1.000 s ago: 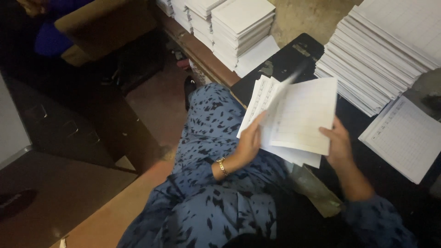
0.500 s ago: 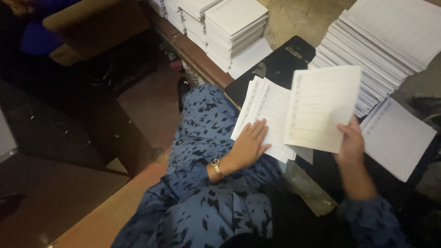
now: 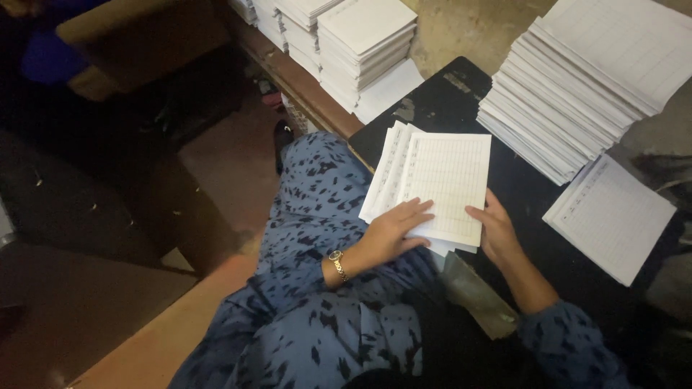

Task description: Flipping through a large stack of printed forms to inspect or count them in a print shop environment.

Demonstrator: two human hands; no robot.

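On black table (image 3: 461,94), 2 hands (image 3: 447,230) flat, uncurled, on ruled sheets (image 3: 443,184), long axis pointing away.

No packages, labels, signs or screens.

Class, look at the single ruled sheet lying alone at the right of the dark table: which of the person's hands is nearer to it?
Right. The right hand lies between the fanned sheets and the single ruled sheet; the left hand presses the fanned sheets, farther off.

Both hands (image 3: 393,232) (image 3: 497,230) lie flat, fingers extended.
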